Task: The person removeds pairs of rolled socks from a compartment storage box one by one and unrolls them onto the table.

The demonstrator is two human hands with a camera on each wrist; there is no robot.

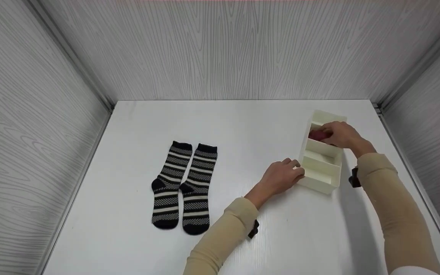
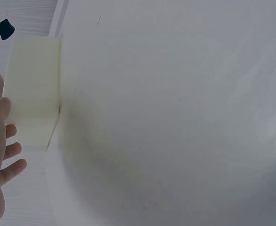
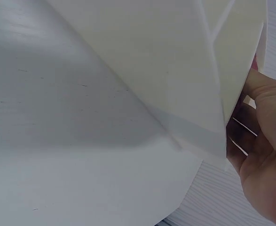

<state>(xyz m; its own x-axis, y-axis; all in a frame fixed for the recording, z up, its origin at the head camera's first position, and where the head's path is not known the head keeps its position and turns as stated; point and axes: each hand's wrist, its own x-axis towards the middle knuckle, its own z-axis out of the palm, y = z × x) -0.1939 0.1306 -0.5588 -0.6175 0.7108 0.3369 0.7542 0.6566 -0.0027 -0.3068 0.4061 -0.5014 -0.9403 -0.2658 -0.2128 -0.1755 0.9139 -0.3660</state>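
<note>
A cream-white divided box [image 1: 316, 185] stands at the right of the table, its long side running away from me. My left hand [image 1: 282, 176] grips its near left corner, fingers curled over the rim. In the left wrist view the thumb lies against the box's pale outer wall [image 2: 34, 80]. Reaching over the right wall, my right hand [image 1: 341, 134] holds a dark red bundle [image 1: 318, 135], soft-looking, down in one of the farther compartments. Only a sliver of red [image 3: 254, 62] shows in the right wrist view, behind the box wall. The nearer compartments hold nothing visible.
Two striped socks [image 1: 199, 185], black, grey and white, lie flat side by side left of centre on the white table [image 1: 120, 214]. Grey wood-grain panels [image 1: 224, 49] close off the back and both sides.
</note>
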